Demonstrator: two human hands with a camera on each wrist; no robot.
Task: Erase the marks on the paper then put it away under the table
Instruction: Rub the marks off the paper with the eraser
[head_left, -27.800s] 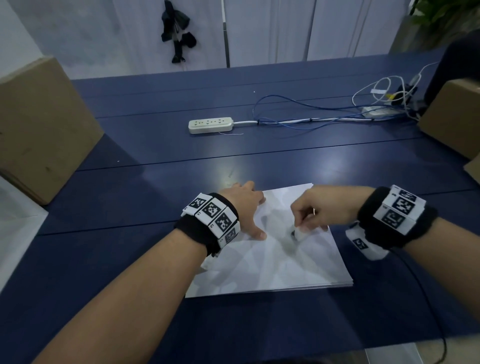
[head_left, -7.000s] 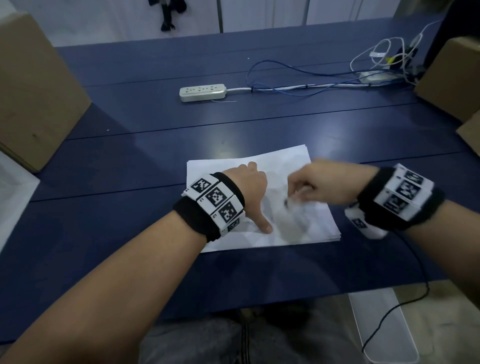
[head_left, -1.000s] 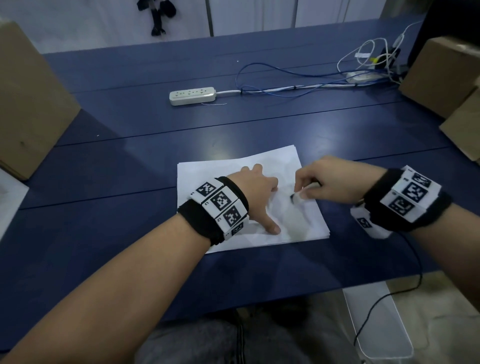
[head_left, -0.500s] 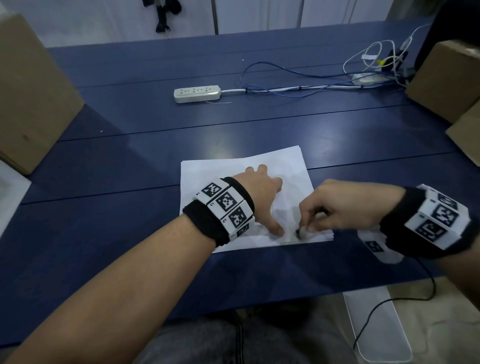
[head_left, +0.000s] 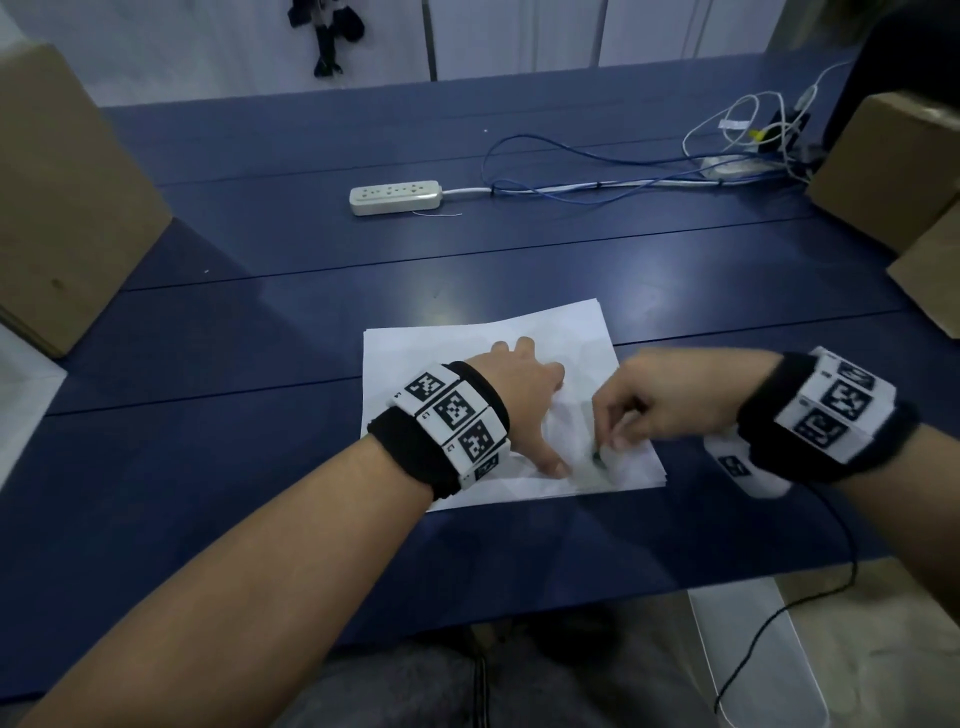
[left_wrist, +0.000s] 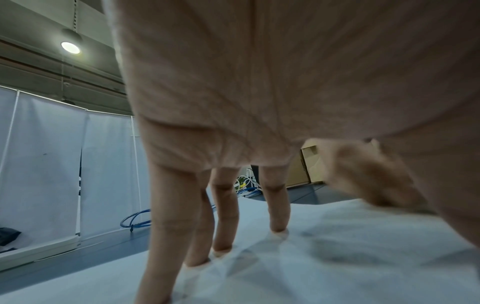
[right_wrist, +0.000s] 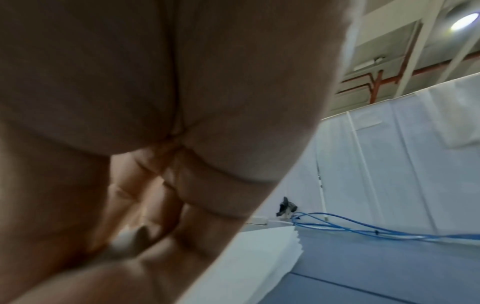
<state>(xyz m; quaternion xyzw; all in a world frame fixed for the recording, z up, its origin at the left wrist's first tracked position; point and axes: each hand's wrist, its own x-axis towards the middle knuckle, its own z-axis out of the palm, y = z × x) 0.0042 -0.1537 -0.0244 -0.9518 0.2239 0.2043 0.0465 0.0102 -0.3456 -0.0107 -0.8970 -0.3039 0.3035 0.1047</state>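
Paper (head_left: 483, 343) lies mid-frame on bench (head_left: 260, 322), near its front edge. Left hand (head_left: 519, 400) spread, fingertips (left_wrist: 278, 228) pressing the sheet, prob. to stop it sliding. Right hand (head_left: 654, 400) pinches eraser (head_left: 605, 457) at lower right of sheet, w/ dark tip down on a smudge. Paper white, creased, faint grey marks; looks like a thin stack.

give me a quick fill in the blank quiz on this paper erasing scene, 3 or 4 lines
1. The left hand presses its straight fingers on the white sheet of ____.
2. The right hand pinches a small white ____ against the sheet.
3. The sheet lies on a dark ____ wooden table.
4. The cream power strip lies ____ the sheet, further from the person.

Missing words: paper; eraser; blue; beyond
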